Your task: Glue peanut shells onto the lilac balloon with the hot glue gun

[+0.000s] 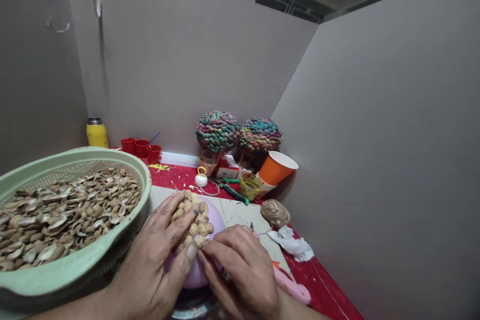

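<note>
A smooth purple balloon (215, 217) stands in front of me, its top partly covered with tan peanut shells (201, 224). My left hand (155, 245) is cupped over its left side, fingers apart across the shells and thumb near the lower edge of the patch. At that lower edge, the thumb and fingertips of my right hand (243, 265) are pinched together against a peanut shell, partly hidden by the fingers. Under the balloon is a dark round base with a pale rim (193, 310), mostly covered by my hands.
A green colander (144, 180) full of shells is at left. Behind are red cups (141, 148), a yellow bottle (96, 134), two yarn-covered balloon models (217, 132), green-handled pliers (234, 193) and an orange paper cup (275, 170). Twine (275, 213), tissue (291, 243) and a pink-handled tool (294, 287) lie right.
</note>
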### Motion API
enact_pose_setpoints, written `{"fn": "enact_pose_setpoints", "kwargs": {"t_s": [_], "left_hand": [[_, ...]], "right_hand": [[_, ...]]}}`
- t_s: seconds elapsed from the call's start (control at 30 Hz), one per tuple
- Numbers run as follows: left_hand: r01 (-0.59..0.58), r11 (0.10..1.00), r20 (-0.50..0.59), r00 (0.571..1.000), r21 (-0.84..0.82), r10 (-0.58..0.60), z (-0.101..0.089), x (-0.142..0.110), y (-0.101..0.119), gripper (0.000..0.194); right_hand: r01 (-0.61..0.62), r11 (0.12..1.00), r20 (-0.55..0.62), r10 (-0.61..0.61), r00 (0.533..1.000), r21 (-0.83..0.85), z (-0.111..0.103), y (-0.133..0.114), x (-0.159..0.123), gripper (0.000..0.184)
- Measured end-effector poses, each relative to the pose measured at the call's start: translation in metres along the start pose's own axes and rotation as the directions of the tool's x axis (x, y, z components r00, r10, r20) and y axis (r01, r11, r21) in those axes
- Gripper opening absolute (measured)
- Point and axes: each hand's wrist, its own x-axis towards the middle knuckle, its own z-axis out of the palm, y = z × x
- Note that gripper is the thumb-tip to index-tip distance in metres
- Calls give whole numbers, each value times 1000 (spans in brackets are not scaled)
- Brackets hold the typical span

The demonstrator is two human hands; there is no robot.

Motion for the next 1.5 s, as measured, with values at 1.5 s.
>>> {"fn": "enact_pose_setpoints", "kwargs": {"t_s": [1.5], "left_hand": [[88, 991, -58, 994, -102, -94, 6, -3, 0, 44]], "right_hand": [[-271, 959, 169, 256, 952, 77, -9, 13, -10, 70]]}}
